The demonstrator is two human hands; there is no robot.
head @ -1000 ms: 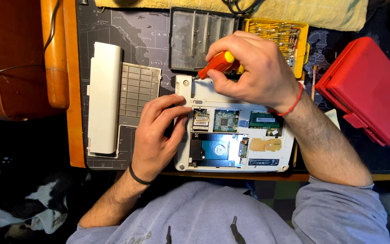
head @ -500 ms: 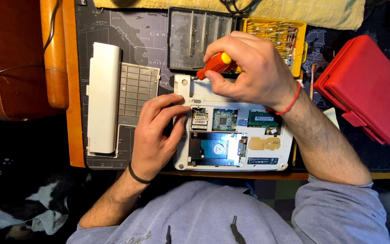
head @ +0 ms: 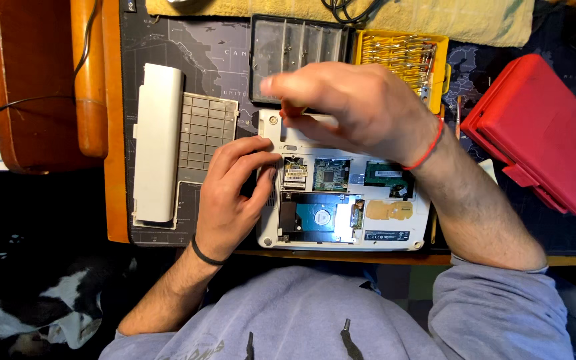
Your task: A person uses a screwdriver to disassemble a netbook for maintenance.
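A white laptop lies upside down with its bottom cover off, showing green circuit boards and a blue-labelled drive. My left hand grips the laptop's left edge, its bent fingers reaching in beside a small card. Blurred with motion, my right hand hovers over the laptop's far left corner. Its fingers are closed around an orange screwdriver, of which only a sliver shows under the fingertips.
The removed white cover panel with a grille lies left of the laptop on a dark map-printed mat. Behind stand a clear parts tray and a yellow bit case. A red case sits at right, a wooden rail at left.
My right hand has shifted left and towards the laptop's far left corner, and the orange screwdriver handle is now mostly hidden under it. My left hand has stayed put.
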